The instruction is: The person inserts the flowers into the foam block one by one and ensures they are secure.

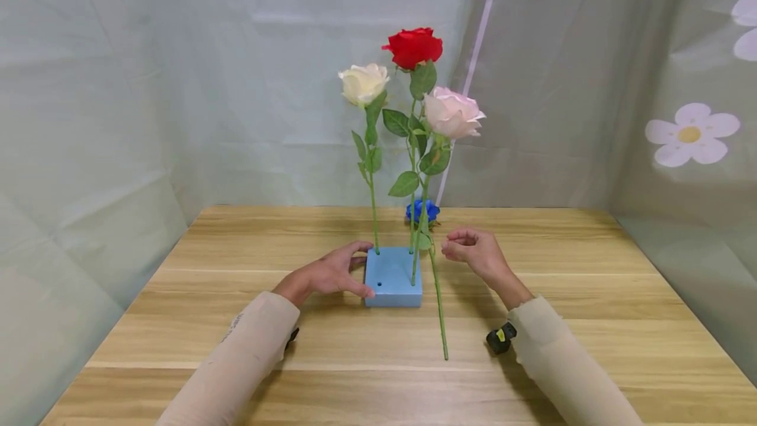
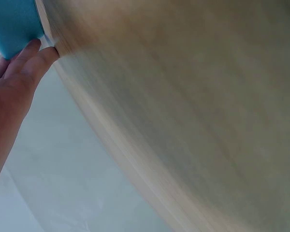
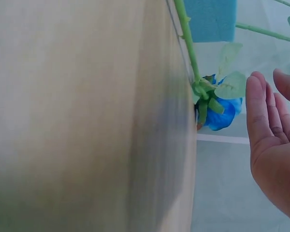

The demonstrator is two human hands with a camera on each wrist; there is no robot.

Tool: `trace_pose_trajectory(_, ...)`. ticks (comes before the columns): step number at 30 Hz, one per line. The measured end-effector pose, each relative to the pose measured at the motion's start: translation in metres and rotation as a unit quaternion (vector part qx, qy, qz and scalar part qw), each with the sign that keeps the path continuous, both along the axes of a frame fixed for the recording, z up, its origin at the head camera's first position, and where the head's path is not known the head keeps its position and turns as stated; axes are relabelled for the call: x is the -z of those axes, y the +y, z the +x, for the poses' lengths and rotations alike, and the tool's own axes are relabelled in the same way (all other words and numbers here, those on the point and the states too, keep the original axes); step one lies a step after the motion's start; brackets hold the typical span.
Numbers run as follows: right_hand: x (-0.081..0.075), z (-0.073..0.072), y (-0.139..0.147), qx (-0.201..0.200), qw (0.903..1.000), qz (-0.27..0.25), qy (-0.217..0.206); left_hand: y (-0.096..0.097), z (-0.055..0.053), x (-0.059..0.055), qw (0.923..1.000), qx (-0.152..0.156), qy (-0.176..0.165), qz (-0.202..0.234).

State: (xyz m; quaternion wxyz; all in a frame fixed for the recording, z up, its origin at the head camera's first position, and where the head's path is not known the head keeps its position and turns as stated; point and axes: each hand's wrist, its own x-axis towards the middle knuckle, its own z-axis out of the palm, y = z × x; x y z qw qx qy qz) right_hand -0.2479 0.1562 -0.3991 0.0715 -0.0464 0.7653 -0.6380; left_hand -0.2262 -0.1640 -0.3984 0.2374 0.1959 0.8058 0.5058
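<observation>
A blue block (image 1: 393, 271) bears three upright roses: a white rose (image 1: 363, 85) at its back left, a red rose (image 1: 414, 48) at its back right and a pale pink rose (image 1: 453, 112) at its front right. A dark hole shows near the block's front left corner. My left hand (image 1: 334, 273) holds the block's left side, thumb at the front corner and fingers toward the back. Along the block's right side lies a blue rose (image 1: 422, 211), its bloom farthest from me. Just right of its stem hovers my right hand (image 1: 476, 254), holding nothing, thumb and fingertips apart (image 3: 275, 130).
The wooden table (image 1: 556, 360) carries the block and the loose blue rose. Pale cloth (image 1: 284, 84) hangs behind and on both sides, with white flower prints (image 1: 692, 135) on the right. A black wrist device (image 1: 501, 338) sits by the right sleeve.
</observation>
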Motion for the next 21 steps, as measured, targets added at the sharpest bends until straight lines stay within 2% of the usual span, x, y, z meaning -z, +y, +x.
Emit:
trace_pose_trajectory(8, 0.005, -0.002, 0.0, -0.004, 0.9998, -0.01, -0.014, 0.001, -0.001, 0.001, 1.0, -0.005, -0.005, -0.002)
trace_pose_trajectory(13, 0.01, -0.004, 0.001, 0.001, 0.9996, 0.012, -0.026, 0.001, -0.002, 0.0, 1.0, -0.004, -0.002, -0.003)
trace_pose_trajectory(21, 0.024, -0.011, -0.005, -0.015, 0.9986, 0.024, -0.045, 0.0, -0.001, 0.002, 1.0, -0.006, 0.003, -0.006)
